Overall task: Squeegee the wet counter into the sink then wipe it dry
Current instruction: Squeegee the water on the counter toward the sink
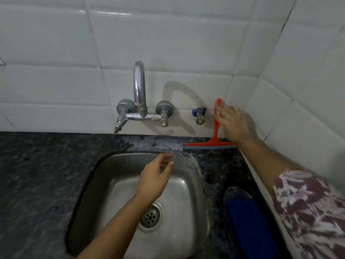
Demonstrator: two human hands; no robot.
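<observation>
Taking up the squeegee [216,128] right of the tap [139,90]

Your right hand [233,122], fingers spread, isn't gripping yet: close round the handle. Left hand [155,182] hangs loosely curled, empty, over the sink [194,165].

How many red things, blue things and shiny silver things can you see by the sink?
Red: 1, the squeegee leaning on the wall by the right hand.
Blue: 2, the valve knob on the wall and the blue thing in the dark dish.
Silver: 2, the tap and the sink.
Total: 5
</observation>
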